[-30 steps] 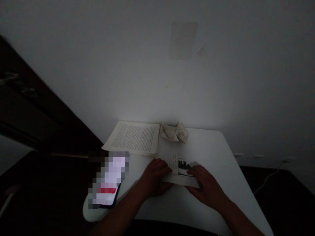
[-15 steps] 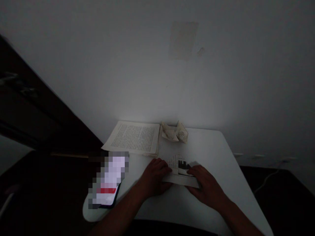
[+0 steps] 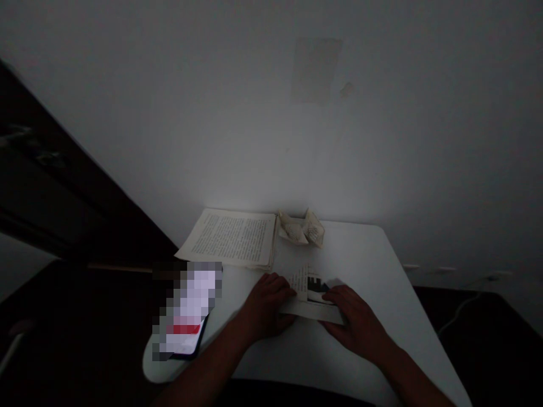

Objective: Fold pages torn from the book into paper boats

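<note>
A folded sheet of printed paper (image 3: 313, 308) lies between my hands, its upper part a triangle with text on the left and a dark picture on the right, and a plain strip along its lower edge. My left hand (image 3: 269, 302) grips the left end, fingers on top and thumb below the near edge. At the right end, my right hand (image 3: 352, 316) pinches the paper with its fingers over it and thumb under the strip. Beyond them stands a folded paper piece (image 3: 301, 229) with raised points.
A stack of printed pages (image 3: 231, 237) lies at the table's back left. A lit phone (image 3: 190, 311), blurred over, rests near the left edge. The white table (image 3: 365, 249) meets the wall (image 3: 237, 113). A pale cable (image 3: 460, 311) hangs at the right.
</note>
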The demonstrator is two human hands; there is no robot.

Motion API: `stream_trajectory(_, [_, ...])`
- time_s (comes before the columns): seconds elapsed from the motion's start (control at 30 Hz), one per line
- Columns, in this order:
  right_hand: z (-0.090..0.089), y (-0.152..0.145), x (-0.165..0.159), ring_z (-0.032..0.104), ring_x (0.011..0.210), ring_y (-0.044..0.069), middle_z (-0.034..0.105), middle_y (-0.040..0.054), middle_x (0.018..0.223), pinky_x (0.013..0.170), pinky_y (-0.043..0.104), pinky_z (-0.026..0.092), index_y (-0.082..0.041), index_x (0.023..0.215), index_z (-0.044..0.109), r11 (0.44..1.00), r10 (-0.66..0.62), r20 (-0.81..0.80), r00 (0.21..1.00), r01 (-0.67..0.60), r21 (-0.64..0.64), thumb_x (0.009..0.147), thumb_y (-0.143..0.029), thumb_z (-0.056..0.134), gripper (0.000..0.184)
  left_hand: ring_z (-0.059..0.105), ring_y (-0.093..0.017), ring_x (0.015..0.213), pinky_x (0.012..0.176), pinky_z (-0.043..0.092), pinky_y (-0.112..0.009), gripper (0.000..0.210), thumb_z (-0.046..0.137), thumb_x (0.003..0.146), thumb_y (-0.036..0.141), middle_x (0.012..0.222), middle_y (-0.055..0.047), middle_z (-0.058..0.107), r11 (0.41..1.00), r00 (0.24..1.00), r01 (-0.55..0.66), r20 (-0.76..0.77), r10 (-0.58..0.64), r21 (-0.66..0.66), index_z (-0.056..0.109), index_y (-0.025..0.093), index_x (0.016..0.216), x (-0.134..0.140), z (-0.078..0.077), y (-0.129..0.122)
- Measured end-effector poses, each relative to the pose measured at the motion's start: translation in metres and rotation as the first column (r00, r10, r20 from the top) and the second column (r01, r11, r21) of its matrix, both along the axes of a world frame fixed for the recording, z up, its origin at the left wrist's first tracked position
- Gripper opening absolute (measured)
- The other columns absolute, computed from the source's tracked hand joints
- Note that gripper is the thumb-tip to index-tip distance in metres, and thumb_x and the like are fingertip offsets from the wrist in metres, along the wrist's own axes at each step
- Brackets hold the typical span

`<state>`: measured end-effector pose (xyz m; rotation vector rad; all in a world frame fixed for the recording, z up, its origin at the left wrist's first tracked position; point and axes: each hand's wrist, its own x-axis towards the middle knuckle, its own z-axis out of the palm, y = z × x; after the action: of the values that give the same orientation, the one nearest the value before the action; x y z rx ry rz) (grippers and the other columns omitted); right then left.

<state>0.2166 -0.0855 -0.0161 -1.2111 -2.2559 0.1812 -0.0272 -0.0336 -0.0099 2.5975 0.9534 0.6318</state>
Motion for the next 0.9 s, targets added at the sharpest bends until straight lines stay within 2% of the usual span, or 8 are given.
stream_trajectory(0.23, [0.001,0.0,0.0,0.056,0.096,0.025,0.061,0.0122,0.1,0.086,0.044,0.048,-0.017,0.109,0.051,1.0,-0.003,0.005,1.0,0.003,-0.007,0.076,-0.026,0.063,0.036,0.049,-0.022,0.087,0.079,0.038,-0.037,0.038,0.073,0.063,0.028,0.092,-0.005,0.058,1.0,1.0,-0.008,0.012,0.008,0.028,0.06,0.019,0.097,0.0,-0.004,0.001])
stream_trajectory(0.43, [0.004,0.004,-0.004,0.055,0.095,0.023,0.061,0.0099,0.099,0.085,0.043,0.048,-0.02,0.107,0.053,1.0,0.009,-0.019,1.0,-0.01,-0.01,0.079,-0.028,0.061,0.031,0.05,-0.018,0.078,0.071,0.036,-0.033,0.006,0.064,0.075,0.023,0.081,-0.002,0.058,0.991,0.999,0.023,0.037,-0.028,0.131,0.064,0.021,0.08,0.0,-0.012,0.003])
stream_trajectory(0.7, [0.009,0.012,-0.008,0.055,0.093,0.022,0.06,0.0086,0.098,0.081,0.038,0.047,-0.021,0.099,0.064,0.997,0.044,0.033,0.999,-0.042,-0.058,0.081,-0.026,0.06,0.019,0.049,-0.019,0.079,0.073,0.038,-0.034,0.014,0.068,0.068,0.021,0.082,-0.003,0.058,0.993,0.999,-0.022,0.035,0.018,0.116,0.063,0.019,0.081,0.0,-0.01,0.004])
stream_trajectory(0.9, [0.015,0.017,-0.015,0.056,0.085,0.019,0.062,0.0052,0.087,0.075,0.035,0.048,-0.024,0.085,0.069,0.997,-0.023,0.018,1.0,0.024,-0.074,0.084,-0.026,0.057,0.012,0.05,-0.018,0.079,0.073,0.038,-0.034,0.007,0.06,0.078,0.023,0.08,-0.003,0.058,0.989,0.997,-0.05,0.057,0.042,0.138,0.065,0.02,0.082,0.002,-0.01,0.003])
